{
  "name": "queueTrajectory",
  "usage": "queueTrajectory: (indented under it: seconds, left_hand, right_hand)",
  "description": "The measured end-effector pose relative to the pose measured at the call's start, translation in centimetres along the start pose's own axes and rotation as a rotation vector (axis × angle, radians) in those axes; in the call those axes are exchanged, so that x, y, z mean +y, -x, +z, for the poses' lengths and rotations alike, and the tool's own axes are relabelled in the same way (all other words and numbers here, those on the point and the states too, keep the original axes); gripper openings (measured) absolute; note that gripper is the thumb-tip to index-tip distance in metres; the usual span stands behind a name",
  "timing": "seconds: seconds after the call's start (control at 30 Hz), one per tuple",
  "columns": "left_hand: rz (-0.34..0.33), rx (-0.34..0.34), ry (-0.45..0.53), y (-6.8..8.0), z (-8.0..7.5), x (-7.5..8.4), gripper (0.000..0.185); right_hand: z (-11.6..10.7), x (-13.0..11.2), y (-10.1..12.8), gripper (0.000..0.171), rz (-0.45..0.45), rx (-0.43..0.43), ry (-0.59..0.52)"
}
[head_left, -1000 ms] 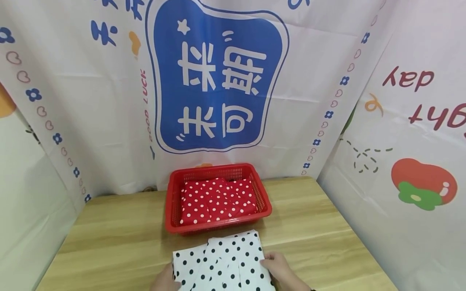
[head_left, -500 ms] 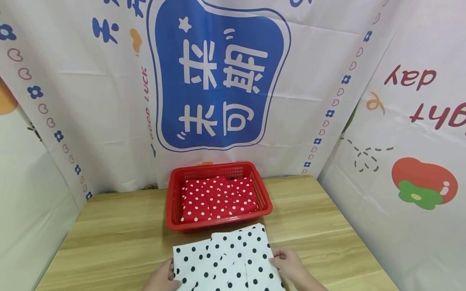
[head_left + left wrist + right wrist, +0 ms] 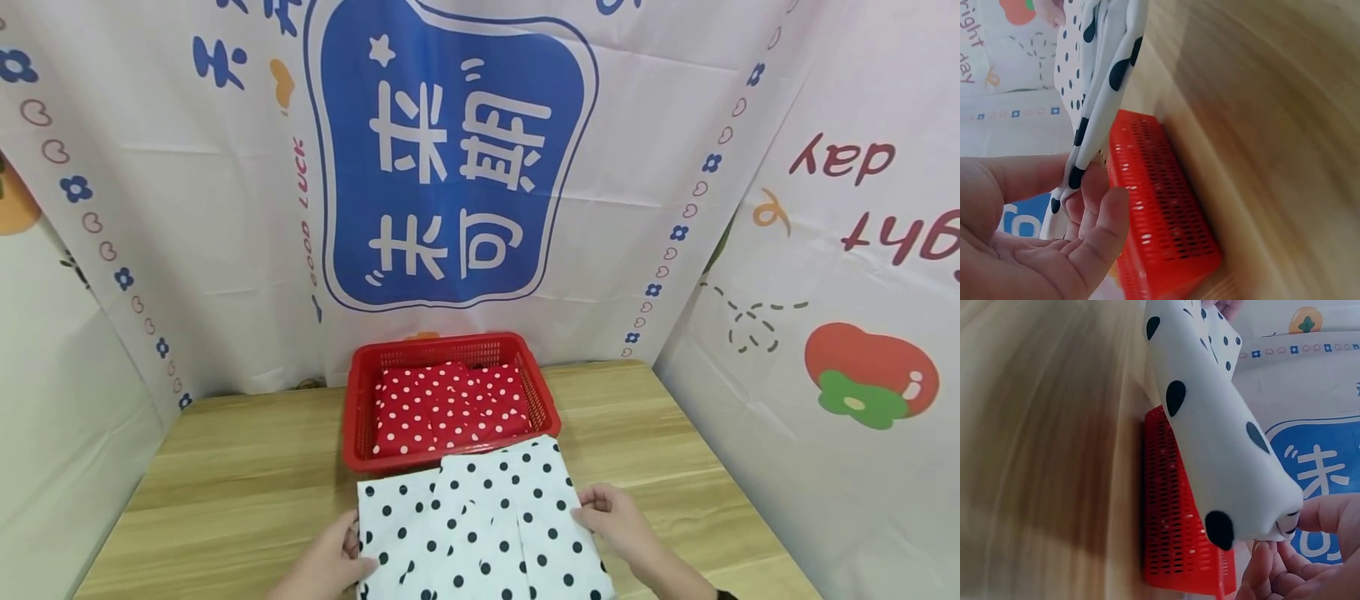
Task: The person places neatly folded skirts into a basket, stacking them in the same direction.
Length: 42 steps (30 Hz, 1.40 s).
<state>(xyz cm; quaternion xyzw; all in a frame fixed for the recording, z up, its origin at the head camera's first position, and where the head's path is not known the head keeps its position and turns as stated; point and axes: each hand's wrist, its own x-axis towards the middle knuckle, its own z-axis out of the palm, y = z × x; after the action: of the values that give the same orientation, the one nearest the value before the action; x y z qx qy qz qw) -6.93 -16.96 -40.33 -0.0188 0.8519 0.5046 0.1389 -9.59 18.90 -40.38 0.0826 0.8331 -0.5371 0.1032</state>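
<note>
Left hand [image 3: 330, 562] and right hand [image 3: 611, 517] pinch opposite edges of the white dotted cloth [image 3: 480, 533], raised above the wooden table [image 3: 225, 483]. At 12 o'clock, its far edge overlaps the red basket [image 3: 360, 417] holding red dotted cloth [image 3: 446, 408]; printed backdrop [image 3: 450, 158] behind.

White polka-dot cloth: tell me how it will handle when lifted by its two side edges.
Probably floppy: the white polka-dot cloth bends and sags between the left hand and right hand. Likely light, since fingertip pinches hold it up. Its folded layers look loose, so they may slip open above the red basket.
</note>
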Motion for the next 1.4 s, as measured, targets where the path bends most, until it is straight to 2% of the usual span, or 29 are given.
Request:
queueTrajectory:
  seconds: [0.13,0.23,0.4,0.53,0.7,0.9,1.13,1.2,1.4]
  left_hand:
    - [0.076,0.000,0.047,-0.6,-1.2,1.1,0.047]
    - [0.125,0.020,0.023,-1.2,-1.7,1.6,0.047]
    - [0.105,0.076,0.001,-2.0,-1.9,2.2,0.042]
    - [0.075,0.114,-0.006,-2.2,-2.2,2.7,0.045]
    - [0.088,0.120,-0.024,-3.1,-3.1,3.4,0.044]
    - [0.096,0.092,-0.032,-5.2,-4.1,4.1,0.043]
    - [0.065,0.108,-0.049,-7.4,-4.6,4.3,0.046]
    - [0.076,0.118,-0.072,-7.9,-4.6,4.3,0.047]
    - [0.171,0.139,-0.127,-9.6,-4.8,4.1,0.047]
  right_hand:
    - [-0.2,-1.5,-0.6,0.014,-0.025,0.048,-0.002]
    - [-0.4,-2.3,-1.3,0.014,-0.019,0.081,0.018]
    - [-0.3,-3.0,-2.5,0.014,-0.014,0.091,0.013]
    - [-0.2,-3.5,-3.4,0.016,-0.015,0.086,0.005]
    - [-0.3,-4.5,-5.0,0.022,-0.019,0.087,0.006]
    - [-0.1,-5.7,-7.4,0.024,-0.019,0.090,0.000]
    - [0.8,-6.2,-10.4,0.028,0.036,0.094,-0.008]
    - [1.1,-6.3,-11.3,0.028,0.044,0.098,-0.017]
    - [2.1,-6.6,-13.3,0.028,0.035,0.093,-0.062]
